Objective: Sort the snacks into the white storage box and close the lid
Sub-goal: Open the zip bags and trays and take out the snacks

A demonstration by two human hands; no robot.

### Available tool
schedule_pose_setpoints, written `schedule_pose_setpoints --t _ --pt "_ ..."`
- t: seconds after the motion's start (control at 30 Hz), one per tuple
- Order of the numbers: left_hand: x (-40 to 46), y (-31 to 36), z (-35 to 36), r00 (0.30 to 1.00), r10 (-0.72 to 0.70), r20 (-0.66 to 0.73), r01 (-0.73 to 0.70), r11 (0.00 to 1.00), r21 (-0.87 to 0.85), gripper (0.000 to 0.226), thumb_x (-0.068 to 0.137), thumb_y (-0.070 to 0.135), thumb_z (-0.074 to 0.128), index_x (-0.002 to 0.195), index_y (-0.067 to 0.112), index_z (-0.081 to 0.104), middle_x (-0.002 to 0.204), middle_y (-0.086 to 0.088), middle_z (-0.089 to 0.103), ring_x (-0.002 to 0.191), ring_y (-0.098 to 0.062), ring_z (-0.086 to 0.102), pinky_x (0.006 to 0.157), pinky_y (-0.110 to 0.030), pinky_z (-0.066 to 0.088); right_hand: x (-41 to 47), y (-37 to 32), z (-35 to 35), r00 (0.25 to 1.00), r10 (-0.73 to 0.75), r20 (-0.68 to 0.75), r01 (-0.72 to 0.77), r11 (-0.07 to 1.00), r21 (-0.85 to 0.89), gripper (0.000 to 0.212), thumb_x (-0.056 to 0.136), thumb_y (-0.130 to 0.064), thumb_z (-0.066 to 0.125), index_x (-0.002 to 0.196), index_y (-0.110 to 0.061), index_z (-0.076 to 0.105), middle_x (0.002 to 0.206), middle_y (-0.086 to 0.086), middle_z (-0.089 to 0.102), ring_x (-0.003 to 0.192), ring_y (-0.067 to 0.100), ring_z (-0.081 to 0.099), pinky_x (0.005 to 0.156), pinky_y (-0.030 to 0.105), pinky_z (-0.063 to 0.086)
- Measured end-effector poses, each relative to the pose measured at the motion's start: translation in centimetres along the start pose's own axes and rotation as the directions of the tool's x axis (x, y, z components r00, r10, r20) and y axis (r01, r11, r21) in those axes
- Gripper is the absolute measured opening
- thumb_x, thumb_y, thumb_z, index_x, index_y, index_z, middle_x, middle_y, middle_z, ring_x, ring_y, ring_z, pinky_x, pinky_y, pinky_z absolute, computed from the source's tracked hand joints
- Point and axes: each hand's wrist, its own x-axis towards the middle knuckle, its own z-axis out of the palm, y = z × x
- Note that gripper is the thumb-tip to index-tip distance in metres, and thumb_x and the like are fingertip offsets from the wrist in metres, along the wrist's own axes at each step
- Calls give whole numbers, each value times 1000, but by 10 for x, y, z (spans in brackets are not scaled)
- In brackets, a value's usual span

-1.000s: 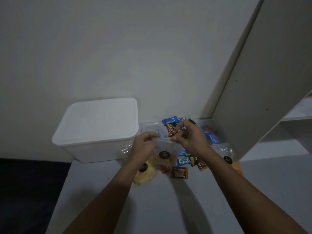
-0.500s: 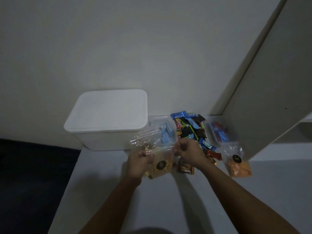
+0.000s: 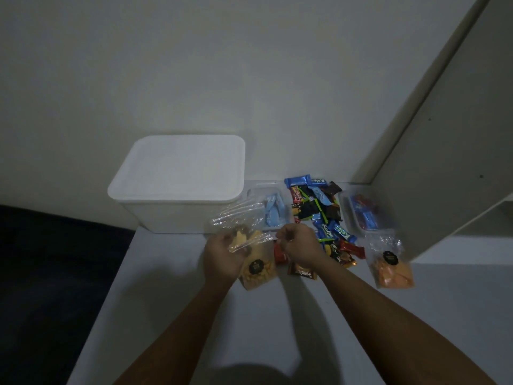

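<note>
The white storage box (image 3: 177, 212) stands at the back left of the table with its lid (image 3: 180, 168) on. My left hand (image 3: 222, 257) and my right hand (image 3: 301, 245) both grip a clear bag of yellow snacks (image 3: 258, 269) with a black round label, held low over the table just in front of the box. A second clear bag (image 3: 238, 218) rises behind my left hand. Right of my hands lies a heap of wrapped chocolate bars (image 3: 322, 212). A clear bag of orange snacks (image 3: 388, 265) lies at the right.
Two clear plastic tubs (image 3: 270, 207) (image 3: 363, 215) with blue and red wrapped sweets sit on either side of the heap. A tall grey cabinet panel (image 3: 444, 151) rises at the right, the wall runs behind. The table's left edge (image 3: 111, 276) drops to a dark floor.
My hands have come down and toward me with the yellow snack bag, from above the heap to low over the table. The view has tilted so the box and heap sit higher and further right.
</note>
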Motion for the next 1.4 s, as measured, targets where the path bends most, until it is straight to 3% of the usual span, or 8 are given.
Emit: schedule_pose_setpoints --t 0.2,0.37,0.57,0.7,0.97,1.1,1.27,1.4 --pt "0 38 28 910 409 -66 -395 905 160 32 72 6 75 102 10 66 102 -5 62 97 -22 58 79 -29 48 6 30 -37 995 87 -40 -87 996 6 7 84 -13 70 88 -18 68 92 3 70 86 17 66 69 29 54" --pt "2 77 80 919 292 266 -321 944 75 26 77 14 74 102 16 66 110 -3 65 100 -18 62 83 -34 55 2 67 -85 969 195 -153 -195 981 16 10 82 -15 72 90 -17 67 95 4 69 89 18 63 79 30 51" --pt "-14 104 156 763 178 622 -333 932 141 17 80 14 63 96 10 68 93 -8 69 90 -24 64 79 -30 50 -24 128 -137 905 357 -233 -361 932 26 16 72 -17 77 79 -18 64 87 7 69 87 25 66 77 32 50" --pt "-38 115 200 694 50 719 -214 967 139 6 78 12 66 75 16 63 79 -11 66 76 -24 62 68 -31 49 -43 168 -156 863 432 -263 -457 888 -41 21 79 -20 71 98 -12 68 102 8 70 100 27 63 81 26 44" --pt "-65 131 247 519 -183 835 162 980 114 29 59 6 70 87 12 65 73 0 54 68 -16 50 55 -24 41 -61 207 -169 820 556 -132 -560 828 11 67 76 -44 66 130 -8 50 130 17 59 121 33 54 93 30 41" --pt "-72 130 253 425 -264 866 343 932 116 28 66 -7 60 86 12 63 89 0 58 94 -18 50 86 -39 51 -63 210 -165 813 581 -32 -573 809 131 98 58 -54 62 139 -6 37 133 15 56 123 32 53 94 31 40" --pt "-74 125 255 435 -285 854 429 900 81 21 76 -5 52 90 9 61 101 -7 62 103 -24 56 84 -39 49 -59 219 -161 790 607 -88 -589 791 169 57 73 -32 74 120 -4 58 116 14 66 110 32 62 93 36 51" --pt "-69 122 251 515 -269 814 404 913 47 27 77 -2 53 96 15 62 103 -8 61 99 -25 56 81 -39 51 -58 218 -156 815 576 -67 -534 791 300 24 67 -24 75 90 -19 71 91 6 73 87 25 70 68 32 56"
